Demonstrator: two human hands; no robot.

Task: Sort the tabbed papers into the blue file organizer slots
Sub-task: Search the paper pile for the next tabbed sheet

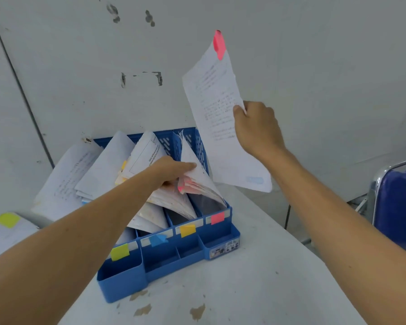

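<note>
Our right hand (256, 127) pinches one pink-tabbed sheet (220, 137) by its right edge, thumb in front and fingers curled behind. It holds the sheet in the air above and just right of the blue file organizer (164, 261), which stands on the desk (267, 277). Our left hand (174, 170) has nearly straight fingers laid against the filed papers (197, 181) in the rightmost slot, pushing them apart and gripping nothing that we can make out. To file well, we should keep that gap open, turn the sheet so its lower edge leads, and slide it down into the slot behind the pink label (217, 218). We let go only once it seats, so it does not buckle on the other sheets. We count four slots and four front labels: a yellow label (120, 252), a blue label (158, 240), an orange label (188, 230) and the pink one. One sheet is in hand, and one loose pile (5, 233) with a yellow tab lies at the far left.
</note>
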